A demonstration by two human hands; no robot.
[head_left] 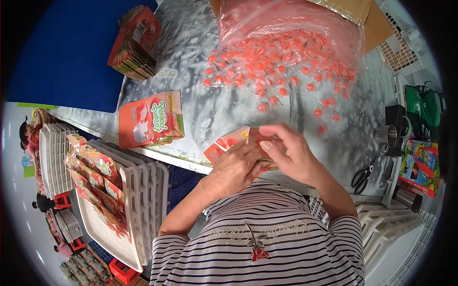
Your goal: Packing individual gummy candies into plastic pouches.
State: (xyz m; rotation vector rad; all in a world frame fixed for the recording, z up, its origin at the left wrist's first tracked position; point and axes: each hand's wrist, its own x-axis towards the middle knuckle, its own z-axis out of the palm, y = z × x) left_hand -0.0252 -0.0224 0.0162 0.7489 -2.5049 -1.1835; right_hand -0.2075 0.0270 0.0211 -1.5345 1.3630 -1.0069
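Note:
A red and pink foil pouch (222, 144) is at the table's near edge, close to my body. My left hand (237, 164) is closed on it, its fingers lying across the front. My right hand (292, 151) is at the pouch's right end, thumb and fingers apart, its fingertips partly hidden against my left hand. Another pouch of the same kind (151, 119) lies flat to the left, printed side up. Beyond my hands, many small round red candies in clear wrappers (281, 71) are strewn over the grey marbled table (191, 62).
A stack of pouches (136, 45) stands at the far left by a blue sheet (62, 57). A clear plastic bag (291, 19) spills from a cardboard box (379, 28). Left, stacked white trays (143, 190) carry filled-looking pouches (98, 181). Black scissors (361, 180) and a metal cup (385, 136) are right.

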